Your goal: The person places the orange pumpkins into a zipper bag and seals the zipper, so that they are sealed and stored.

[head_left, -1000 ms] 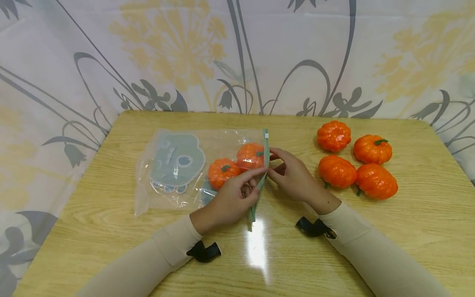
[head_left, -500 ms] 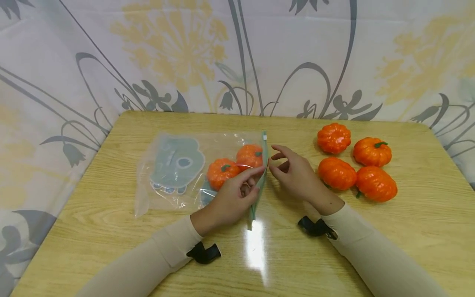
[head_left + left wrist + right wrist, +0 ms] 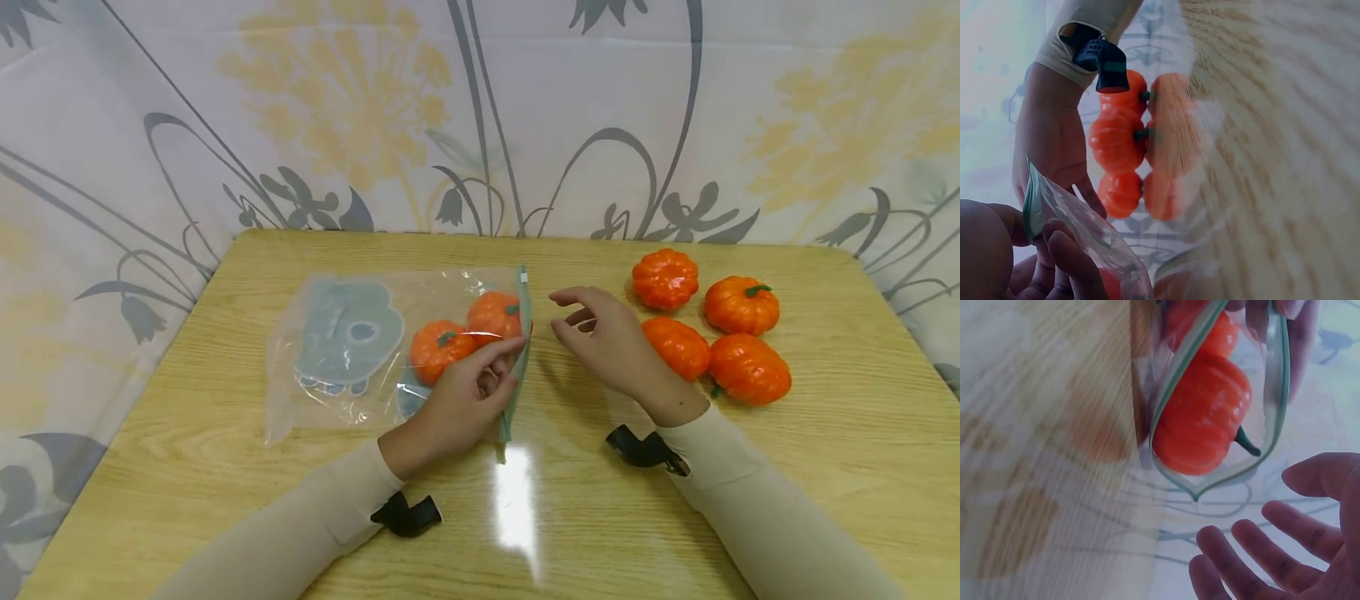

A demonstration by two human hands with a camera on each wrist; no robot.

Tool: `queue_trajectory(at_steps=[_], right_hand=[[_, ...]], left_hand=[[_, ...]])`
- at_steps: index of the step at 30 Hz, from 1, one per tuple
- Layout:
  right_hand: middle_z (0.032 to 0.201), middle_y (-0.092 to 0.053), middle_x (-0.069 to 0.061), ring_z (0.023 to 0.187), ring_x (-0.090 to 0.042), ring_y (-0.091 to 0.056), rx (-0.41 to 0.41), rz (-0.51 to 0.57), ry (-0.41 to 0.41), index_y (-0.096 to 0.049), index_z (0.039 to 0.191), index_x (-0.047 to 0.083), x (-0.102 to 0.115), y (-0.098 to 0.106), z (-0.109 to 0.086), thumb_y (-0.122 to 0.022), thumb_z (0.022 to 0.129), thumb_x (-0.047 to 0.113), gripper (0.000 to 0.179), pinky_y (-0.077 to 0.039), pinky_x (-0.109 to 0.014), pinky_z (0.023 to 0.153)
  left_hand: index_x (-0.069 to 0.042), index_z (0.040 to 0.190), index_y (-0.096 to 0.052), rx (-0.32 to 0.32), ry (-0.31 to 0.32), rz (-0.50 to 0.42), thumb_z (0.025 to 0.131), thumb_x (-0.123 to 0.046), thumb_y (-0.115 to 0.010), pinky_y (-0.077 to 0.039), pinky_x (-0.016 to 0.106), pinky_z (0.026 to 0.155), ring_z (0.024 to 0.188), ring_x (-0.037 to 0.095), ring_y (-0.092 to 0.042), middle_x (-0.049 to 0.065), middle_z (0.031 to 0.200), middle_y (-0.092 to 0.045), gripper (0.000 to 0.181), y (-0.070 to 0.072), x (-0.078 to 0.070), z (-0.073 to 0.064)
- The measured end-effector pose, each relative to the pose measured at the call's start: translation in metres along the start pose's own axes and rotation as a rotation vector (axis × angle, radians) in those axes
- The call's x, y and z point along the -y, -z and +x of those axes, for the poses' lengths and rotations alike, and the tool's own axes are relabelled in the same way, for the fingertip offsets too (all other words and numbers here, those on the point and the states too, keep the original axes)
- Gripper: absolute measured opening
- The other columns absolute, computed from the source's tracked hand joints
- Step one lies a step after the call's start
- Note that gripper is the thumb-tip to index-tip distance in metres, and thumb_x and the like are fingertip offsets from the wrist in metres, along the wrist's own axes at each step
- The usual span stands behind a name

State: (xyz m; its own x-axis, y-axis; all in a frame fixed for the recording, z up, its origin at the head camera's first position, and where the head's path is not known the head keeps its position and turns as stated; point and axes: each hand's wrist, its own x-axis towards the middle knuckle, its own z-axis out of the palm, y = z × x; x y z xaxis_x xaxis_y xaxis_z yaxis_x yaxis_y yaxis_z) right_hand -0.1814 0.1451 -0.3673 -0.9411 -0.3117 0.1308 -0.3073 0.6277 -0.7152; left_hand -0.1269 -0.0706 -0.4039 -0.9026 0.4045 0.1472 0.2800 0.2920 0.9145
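Note:
My left hand pinches the green zip edge of a clear zip bag lying on the table. A pale blue cartoon creature is printed on the bag. Through the plastic show two small orange toy pumpkins, one in the middle and one by the mouth. The right wrist view looks into the bag's mouth, which gapes around a pumpkin with a green stem. My right hand hovers just right of the mouth, fingers loosely bent and holding nothing, apart from the bag.
Several more orange pumpkins sit in a group at the table's right, the nearest one close beside my right wrist. The wooden table meets a flower-patterned cloth at its back edge. A black wrist device is on each sleeve.
My right hand has let go of the bag's green edge and drawn away to the right. The left hand keeps its pinch. The bag's mouth edge has shifted only slightly.

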Motion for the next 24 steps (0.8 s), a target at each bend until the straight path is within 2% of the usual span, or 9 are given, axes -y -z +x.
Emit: queue_trajectory(at_steps=[7, 13, 20, 24], right_hand=[[0.130, -0.062, -0.020, 0.108, -0.035, -0.067, -0.031, -0.012, 0.022, -0.062, 0.129, 0.000, -0.0011, 0.0057, 0.0010, -0.063, 0.096, 0.012, 0.035, -0.055, -0.053, 0.092], [0.131, -0.062, -0.018, 0.110, -0.034, -0.066, -0.011, -0.020, 0.002, -0.062, 0.129, 0.002, -0.0011, 0.0047, 0.0007, -0.063, 0.097, 0.014, 0.034, -0.055, -0.051, 0.093], [0.130, -0.063, -0.015, 0.109, -0.033, -0.066, 0.011, -0.020, 0.034, -0.063, 0.128, 0.004, 0.0016, 0.0019, 0.0003, -0.062, 0.099, 0.018, 0.033, -0.055, -0.051, 0.092], [0.129, -0.063, -0.016, 0.109, -0.033, -0.066, 0.029, -0.013, 0.057, -0.064, 0.128, 0.003, 0.0054, 0.0006, -0.0026, -0.061, 0.099, 0.018, 0.033, -0.055, -0.051, 0.093]], left_hand=[[-0.005, 0.143, -0.052, 0.012, -0.007, 0.005, 0.099, -0.006, -0.057, -0.044, 0.018, 0.062, 0.070, 0.014, -0.051, 0.004, 0.091, -0.056, 0.044, 0.0013, -0.0021, -0.0010], [-0.006, 0.143, -0.052, 0.015, 0.008, 0.008, 0.099, -0.007, -0.057, -0.044, 0.017, 0.062, 0.071, 0.014, -0.052, 0.004, 0.091, -0.056, 0.045, 0.0016, -0.0010, -0.0032], [-0.009, 0.144, -0.051, 0.023, 0.004, -0.001, 0.099, -0.007, -0.057, -0.045, 0.018, 0.063, 0.072, 0.015, -0.052, 0.004, 0.092, -0.056, 0.045, 0.0022, -0.0004, -0.0023], [-0.006, 0.144, -0.051, 0.027, 0.001, 0.004, 0.099, -0.006, -0.057, -0.045, 0.018, 0.063, 0.071, 0.014, -0.052, 0.004, 0.092, -0.056, 0.045, 0.0025, 0.0000, -0.0012]])
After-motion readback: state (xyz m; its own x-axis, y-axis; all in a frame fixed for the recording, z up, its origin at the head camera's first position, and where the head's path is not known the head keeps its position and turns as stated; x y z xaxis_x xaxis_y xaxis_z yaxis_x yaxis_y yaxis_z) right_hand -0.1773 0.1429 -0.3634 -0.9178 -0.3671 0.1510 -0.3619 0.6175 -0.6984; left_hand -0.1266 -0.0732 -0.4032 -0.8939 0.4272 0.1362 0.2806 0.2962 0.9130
